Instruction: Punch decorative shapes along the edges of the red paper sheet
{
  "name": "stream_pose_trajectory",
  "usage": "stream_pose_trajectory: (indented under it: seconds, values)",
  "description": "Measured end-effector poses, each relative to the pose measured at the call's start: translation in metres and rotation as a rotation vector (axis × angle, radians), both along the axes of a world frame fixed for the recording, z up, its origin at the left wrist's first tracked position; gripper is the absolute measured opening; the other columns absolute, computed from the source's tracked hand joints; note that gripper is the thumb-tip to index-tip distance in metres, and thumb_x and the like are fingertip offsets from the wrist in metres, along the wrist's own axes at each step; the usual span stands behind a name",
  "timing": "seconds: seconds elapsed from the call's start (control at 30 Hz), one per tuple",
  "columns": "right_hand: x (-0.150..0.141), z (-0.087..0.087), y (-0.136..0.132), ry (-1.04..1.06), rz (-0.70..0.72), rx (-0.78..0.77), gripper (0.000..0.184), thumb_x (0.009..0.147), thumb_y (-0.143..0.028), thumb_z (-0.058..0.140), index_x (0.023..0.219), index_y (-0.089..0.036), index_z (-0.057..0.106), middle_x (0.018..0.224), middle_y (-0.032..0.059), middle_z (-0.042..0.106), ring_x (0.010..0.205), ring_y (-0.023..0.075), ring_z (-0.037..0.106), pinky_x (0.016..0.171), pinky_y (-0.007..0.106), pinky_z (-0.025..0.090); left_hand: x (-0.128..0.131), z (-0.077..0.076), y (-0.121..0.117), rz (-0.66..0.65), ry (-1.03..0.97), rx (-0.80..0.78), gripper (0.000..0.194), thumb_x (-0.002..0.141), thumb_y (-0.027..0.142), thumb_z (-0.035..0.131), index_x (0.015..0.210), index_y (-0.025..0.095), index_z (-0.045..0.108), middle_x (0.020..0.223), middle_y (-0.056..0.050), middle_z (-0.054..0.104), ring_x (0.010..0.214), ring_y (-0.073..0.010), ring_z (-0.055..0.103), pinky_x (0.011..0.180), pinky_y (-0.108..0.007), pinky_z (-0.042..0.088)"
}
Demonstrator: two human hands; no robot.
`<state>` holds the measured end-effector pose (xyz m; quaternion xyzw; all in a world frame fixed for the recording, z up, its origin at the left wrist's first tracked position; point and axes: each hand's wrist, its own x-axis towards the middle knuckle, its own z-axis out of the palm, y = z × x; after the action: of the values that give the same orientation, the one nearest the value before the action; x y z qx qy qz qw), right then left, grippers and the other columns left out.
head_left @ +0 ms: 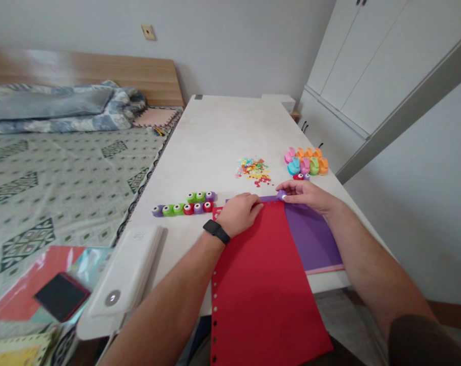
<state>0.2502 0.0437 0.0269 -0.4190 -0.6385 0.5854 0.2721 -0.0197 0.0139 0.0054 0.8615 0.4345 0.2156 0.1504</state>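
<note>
My left hand, with a black fitness band on its wrist, presses on the top edge of a red paper sheet. Round holes run down that sheet's left edge. My right hand pinches a small purple craft punch on the top edge of a purple paper sheet, which lies partly under the red one. Just above both hands, a row of green, purple and red craft punches stands to the left, and multicoloured paper cut-outs lie scattered.
Pink, orange and teal craft punches are grouped on the white table at the far right. A white power bank lies at the table's left edge. Beyond that edge is a bed, with coloured sheets and a black object on it.
</note>
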Motion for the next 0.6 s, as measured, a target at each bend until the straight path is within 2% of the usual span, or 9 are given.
stream_pose_trajectory:
  seconds: [0.1, 0.33, 0.6]
  values:
    - [-0.0003, 0.0011, -0.0009, -0.001, 0.025, 0.008, 0.044, 0.081, -0.035, 0.081, 0.121, -0.021, 0.07, 0.109, 0.0053, 0.07, 0.099, 0.0187, 0.063, 0.09, 0.033, 0.047, -0.0004, -0.0007, 0.0003, 0.0, 0.0, 0.005, 0.024, 0.102, 0.033, 0.05, 0.097, 0.019, 0.069, 0.093, -0.008, 0.071, 0.088, -0.0203, 0.067, 0.082, -0.032, 0.05]
    - [0.0024, 0.0034, -0.0004, 0.022, -0.018, 0.018, 0.041, 0.081, -0.034, 0.081, 0.119, -0.021, 0.07, 0.106, 0.004, 0.069, 0.093, 0.0163, 0.062, 0.084, 0.03, 0.046, -0.0009, -0.0013, 0.0003, -0.002, 0.008, 0.015, 0.025, 0.102, 0.033, 0.049, 0.096, 0.018, 0.069, 0.093, -0.008, 0.071, 0.088, -0.0204, 0.067, 0.081, -0.032, 0.05]
    - [0.0, 0.0049, -0.0017, 0.01, -0.037, 0.02, 0.042, 0.079, -0.037, 0.081, 0.117, -0.021, 0.071, 0.106, 0.0063, 0.072, 0.092, 0.0191, 0.064, 0.082, 0.032, 0.048, -0.0004, 0.0009, 0.0001, 0.007, 0.007, -0.001, 0.025, 0.102, 0.033, 0.05, 0.097, 0.018, 0.07, 0.094, -0.009, 0.072, 0.089, -0.0205, 0.067, 0.083, -0.032, 0.05]
